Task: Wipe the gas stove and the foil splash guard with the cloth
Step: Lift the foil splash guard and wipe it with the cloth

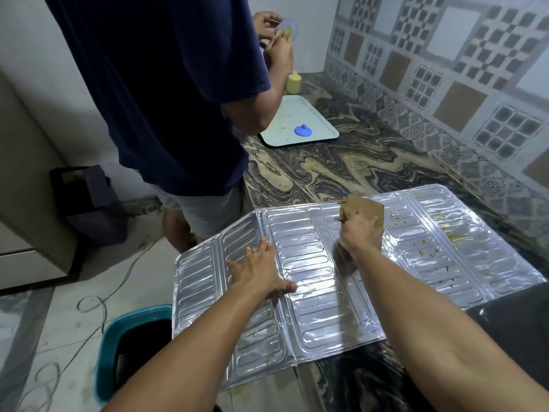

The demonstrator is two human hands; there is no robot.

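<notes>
Patterned wall tiles [463,69] — swirled stone counter [341,171] — pale floor [74,328].

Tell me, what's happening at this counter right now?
A person is wiping a foil splash guard laid flat on the marble counter. The left hand presses it flat while the right hand holds a brown cloth against it. Yellowish food specks remain on the right panels. Beyond, another person in a navy shirt stands by a pale tray.

bystander [166,93] blocks left, countertop [341,171] open beyond
</notes>
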